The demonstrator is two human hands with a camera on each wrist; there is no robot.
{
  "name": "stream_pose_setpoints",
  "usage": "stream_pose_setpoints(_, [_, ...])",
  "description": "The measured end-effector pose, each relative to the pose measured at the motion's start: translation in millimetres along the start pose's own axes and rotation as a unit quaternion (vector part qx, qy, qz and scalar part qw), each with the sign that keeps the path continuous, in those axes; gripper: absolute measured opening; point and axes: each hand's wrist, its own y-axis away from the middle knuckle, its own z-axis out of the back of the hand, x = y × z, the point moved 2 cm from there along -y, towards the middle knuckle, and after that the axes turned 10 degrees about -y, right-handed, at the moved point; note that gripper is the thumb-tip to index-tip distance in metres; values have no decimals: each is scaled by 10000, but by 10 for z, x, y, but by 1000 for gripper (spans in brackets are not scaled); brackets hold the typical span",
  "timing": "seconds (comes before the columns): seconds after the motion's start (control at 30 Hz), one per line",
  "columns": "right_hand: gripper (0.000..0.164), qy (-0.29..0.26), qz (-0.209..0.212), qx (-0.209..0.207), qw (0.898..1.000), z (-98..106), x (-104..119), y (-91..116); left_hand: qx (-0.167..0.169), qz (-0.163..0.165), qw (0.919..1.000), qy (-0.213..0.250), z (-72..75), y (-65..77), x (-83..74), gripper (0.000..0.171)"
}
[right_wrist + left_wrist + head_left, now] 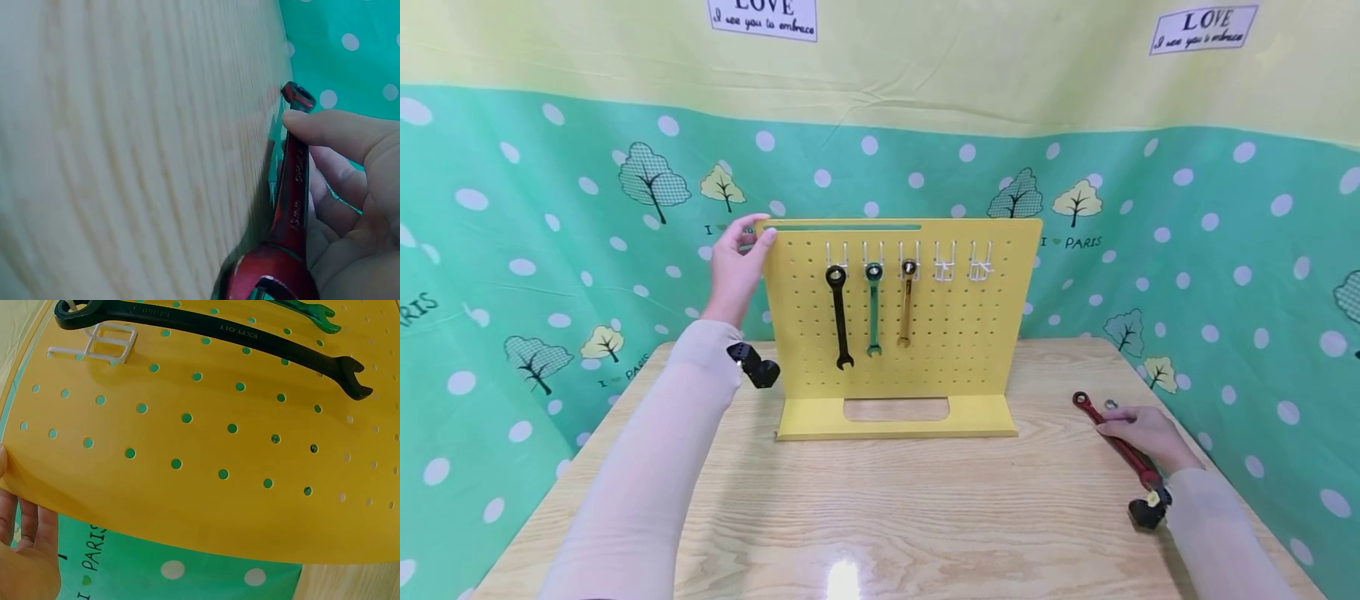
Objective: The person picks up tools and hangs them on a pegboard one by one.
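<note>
My left hand (737, 271) pinches the top left corner of a yellow pegboard (797, 358), thumb in front and fingers behind. Three combination wrenches hang by their ring ends from white hooks: a black wrench (840, 321), a green wrench (874, 312) and a gold wrench (906, 308). Low over the table at the right, my right hand (1146, 435) holds a red combination wrench (1123, 448) between thumb and fingers. In the right wrist view the red wrench (292, 200) has its open end towards the camera. Behind that hand, the ring end of another wrench (1111, 404) peeks out.
Two white hooks (944, 265) on the board's right side carry nothing. The board stands on a yellow base (977, 417) on a wooden table (880, 500). A green and yellow printed curtain (880, 179) hangs behind and along both sides.
</note>
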Motion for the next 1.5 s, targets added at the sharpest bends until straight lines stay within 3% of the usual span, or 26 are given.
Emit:
stream_pose_setpoints(0.73, [56,59,63,1,10000,-106,236,53,-6,-27,10000,29,-10,-13,17,38])
stream_pose_setpoints(0.97, [52,-29,542,-185,9984,-153,499,107,19,-9,10000,83,-14,-12,10,36])
stream_pose_setpoints(1.23, [49,-292,976,-127,9947,-230,825,148,-4,-54,10000,43,-19,-15,5,37])
stream_pose_setpoints(1.5, [45,-493,1194,-181,9915,-345,1152,146,-5,-9,10000,-10,-19,-8,0,38])
